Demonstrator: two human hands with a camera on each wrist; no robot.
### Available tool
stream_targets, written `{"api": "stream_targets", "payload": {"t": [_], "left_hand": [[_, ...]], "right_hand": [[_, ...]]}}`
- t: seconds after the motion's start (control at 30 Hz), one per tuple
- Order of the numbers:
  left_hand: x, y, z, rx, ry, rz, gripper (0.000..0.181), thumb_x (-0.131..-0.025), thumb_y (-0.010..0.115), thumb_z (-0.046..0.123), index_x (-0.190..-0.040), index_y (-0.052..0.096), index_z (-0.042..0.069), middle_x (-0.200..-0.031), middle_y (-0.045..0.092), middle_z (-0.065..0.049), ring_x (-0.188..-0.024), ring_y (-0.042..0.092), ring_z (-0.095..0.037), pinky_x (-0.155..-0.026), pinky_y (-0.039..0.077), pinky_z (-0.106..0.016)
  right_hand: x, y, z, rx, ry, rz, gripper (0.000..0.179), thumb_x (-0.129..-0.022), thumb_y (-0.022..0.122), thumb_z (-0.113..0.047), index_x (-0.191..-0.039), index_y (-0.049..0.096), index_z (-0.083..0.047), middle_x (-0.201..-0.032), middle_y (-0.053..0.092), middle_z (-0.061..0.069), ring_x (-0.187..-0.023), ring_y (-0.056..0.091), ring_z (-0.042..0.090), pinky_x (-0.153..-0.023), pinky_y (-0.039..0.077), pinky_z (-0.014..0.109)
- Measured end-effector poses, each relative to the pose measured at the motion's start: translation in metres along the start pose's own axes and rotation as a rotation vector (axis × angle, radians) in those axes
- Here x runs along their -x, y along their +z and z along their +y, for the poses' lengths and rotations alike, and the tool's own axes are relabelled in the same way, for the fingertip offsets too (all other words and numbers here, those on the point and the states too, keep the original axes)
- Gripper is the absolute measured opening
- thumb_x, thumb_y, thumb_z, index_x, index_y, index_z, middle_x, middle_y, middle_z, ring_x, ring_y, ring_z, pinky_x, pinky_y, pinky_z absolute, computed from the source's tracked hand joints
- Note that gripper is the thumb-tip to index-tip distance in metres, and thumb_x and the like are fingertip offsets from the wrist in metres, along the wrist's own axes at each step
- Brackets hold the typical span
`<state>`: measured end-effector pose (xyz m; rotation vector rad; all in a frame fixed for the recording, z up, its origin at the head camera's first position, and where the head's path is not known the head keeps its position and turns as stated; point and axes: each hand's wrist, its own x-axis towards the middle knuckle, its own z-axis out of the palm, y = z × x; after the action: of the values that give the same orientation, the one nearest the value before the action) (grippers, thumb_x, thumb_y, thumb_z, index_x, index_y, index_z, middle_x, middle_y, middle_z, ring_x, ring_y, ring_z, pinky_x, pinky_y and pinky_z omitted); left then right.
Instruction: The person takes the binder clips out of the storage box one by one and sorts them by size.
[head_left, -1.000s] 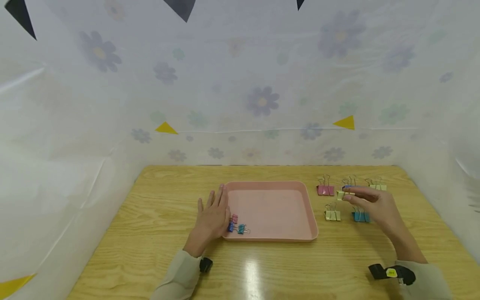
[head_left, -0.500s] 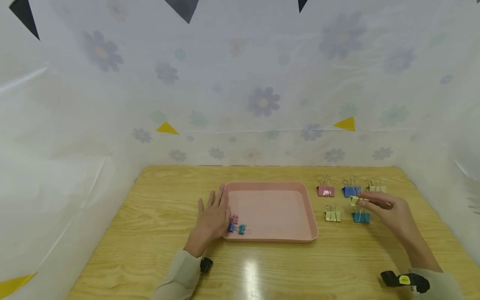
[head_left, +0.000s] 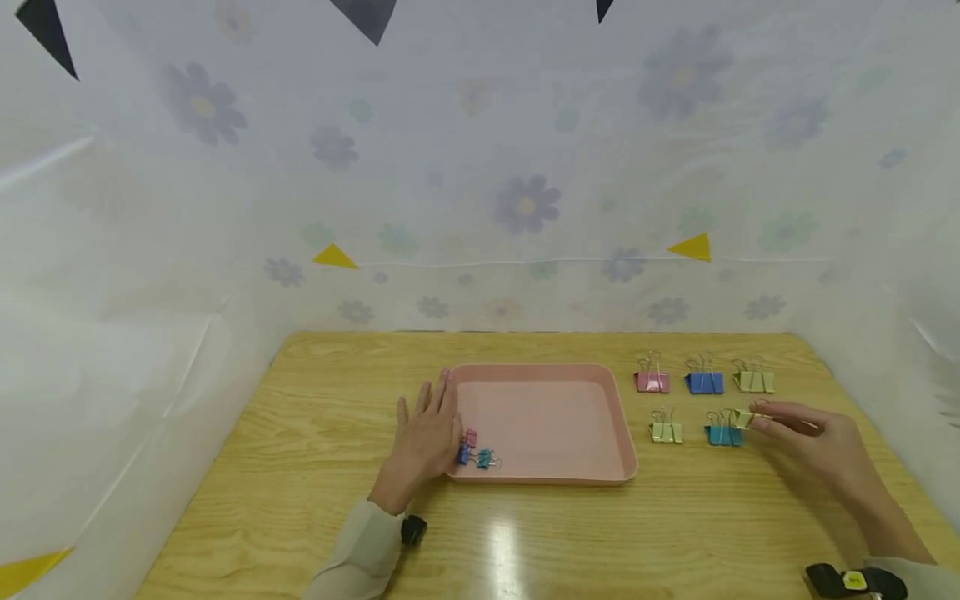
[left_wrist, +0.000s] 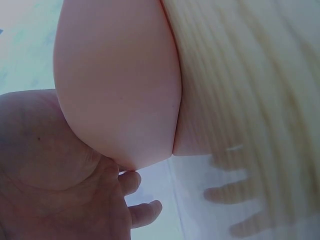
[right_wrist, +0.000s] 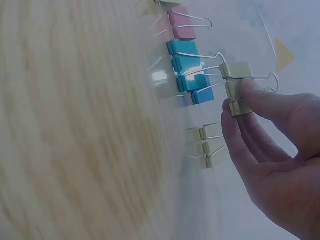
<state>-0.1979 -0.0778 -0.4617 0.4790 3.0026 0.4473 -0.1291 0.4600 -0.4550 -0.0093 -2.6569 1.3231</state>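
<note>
My right hand [head_left: 825,442] pinches a pale yellow binder clip [right_wrist: 238,85] between thumb and fingers, raised off the table at the right of the teal binder clip [head_left: 724,436], overlapping it in the head view. The teal clip stands on the table with its wire handles up. Straight-fingered, my left hand [head_left: 423,437] rests against the left side of the pink tray [head_left: 543,371]; in the left wrist view the palm lies along the tray's outer wall [left_wrist: 120,85]. Small pink [head_left: 471,437], blue [head_left: 463,455] and teal [head_left: 485,458] binder clips lie in the tray's near left corner.
A pink clip [head_left: 652,382], a blue clip [head_left: 705,383] and a yellow clip [head_left: 755,382] form the back row right of the tray. Another yellow clip [head_left: 666,432] stands in front, left of the teal one. Flowered white sheeting [head_left: 465,208] encloses the wooden table [head_left: 337,367].
My right hand has carried the yellow clip rightward and nearer, from in front of the blue clip to the teal clip's right side. My left hand and the tray have stayed put.
</note>
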Motion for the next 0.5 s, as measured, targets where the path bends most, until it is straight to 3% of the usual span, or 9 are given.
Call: {"api": "stream_targets", "payload": {"t": [0.17, 0.37, 0.5], "left_hand": [[0.001, -0.001, -0.001, -0.018, -0.012, -0.004, 0.062, -0.111, 0.034, 0.028, -0.165, 0.014, 0.004, -0.172, 0.012, -0.011, -0.154, 0.018, -0.04, -0.117, 0.011, -0.072], [0.0, -0.001, 0.0, -0.017, -0.006, -0.014, 0.063, -0.111, 0.033, 0.028, -0.165, 0.011, 0.005, -0.172, 0.011, -0.011, -0.155, 0.018, -0.039, -0.117, 0.011, -0.071], [0.0, -0.002, 0.002, -0.016, -0.003, -0.012, 0.063, -0.111, 0.033, 0.028, -0.165, 0.011, 0.005, -0.171, 0.012, -0.011, -0.154, 0.018, -0.039, -0.117, 0.012, -0.071]], "right_hand": [[0.0, -0.006, 0.007, 0.008, 0.037, -0.002, 0.038, -0.098, 0.073, -0.02, -0.129, 0.07, 0.001, -0.112, 0.072, -0.024, -0.098, 0.061, -0.016, -0.075, 0.05, 0.009], [-0.001, -0.015, 0.019, 0.11, 0.107, -0.018, 0.044, -0.097, 0.073, -0.036, -0.127, 0.073, -0.004, -0.109, 0.066, -0.034, -0.098, 0.046, -0.026, -0.072, 0.044, 0.005], [-0.001, -0.021, 0.028, 0.146, 0.115, -0.03, 0.046, -0.097, 0.072, -0.039, -0.125, 0.074, -0.003, -0.106, 0.066, -0.035, -0.096, 0.043, -0.028, -0.07, 0.042, 0.004]]}}
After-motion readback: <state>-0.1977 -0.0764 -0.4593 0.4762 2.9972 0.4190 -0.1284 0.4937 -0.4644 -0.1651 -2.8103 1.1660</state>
